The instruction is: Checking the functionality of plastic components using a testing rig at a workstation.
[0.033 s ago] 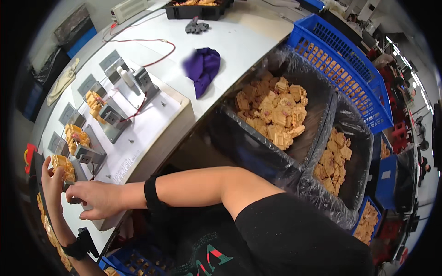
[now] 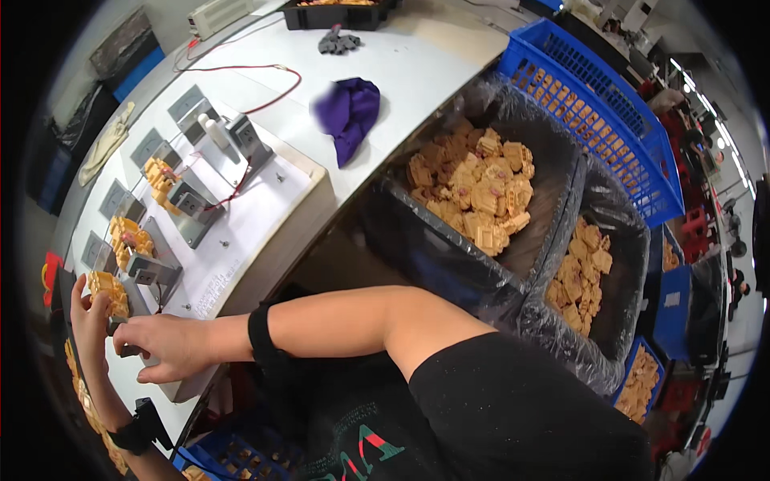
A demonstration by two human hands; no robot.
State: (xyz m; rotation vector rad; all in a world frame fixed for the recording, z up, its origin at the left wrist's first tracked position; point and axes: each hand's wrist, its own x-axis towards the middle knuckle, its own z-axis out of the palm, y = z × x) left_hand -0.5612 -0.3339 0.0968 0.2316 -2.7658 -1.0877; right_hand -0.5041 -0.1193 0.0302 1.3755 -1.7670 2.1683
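Note:
At the left end of the bench, my left hand (image 2: 90,333) has its thumb and fingers around a tan moulded plastic part (image 2: 110,293) at the nearest grey test fixture (image 2: 136,297). Just right of it, my right hand (image 2: 175,346) is closed, fingers curled over a small dark grey piece (image 2: 127,350) low on that fixture; its exact kind is hidden. Beyond my hands, a second tan part (image 2: 131,240) sits in the following grey fixture, and a third tan part (image 2: 160,183) in the one after. The farthest fixture (image 2: 245,140) holds two white pegs.
A purple cloth (image 2: 353,116) and grey gloves (image 2: 338,40) lie on the white table, near a red cable (image 2: 277,68). Lined bins of tan parts (image 2: 481,192) stand to the right, with a blue crate (image 2: 593,112) behind. A pale glove (image 2: 104,148) lies at far left.
The view has shifted very slightly. Both hands keep the same grip and place at the nearest fixture.

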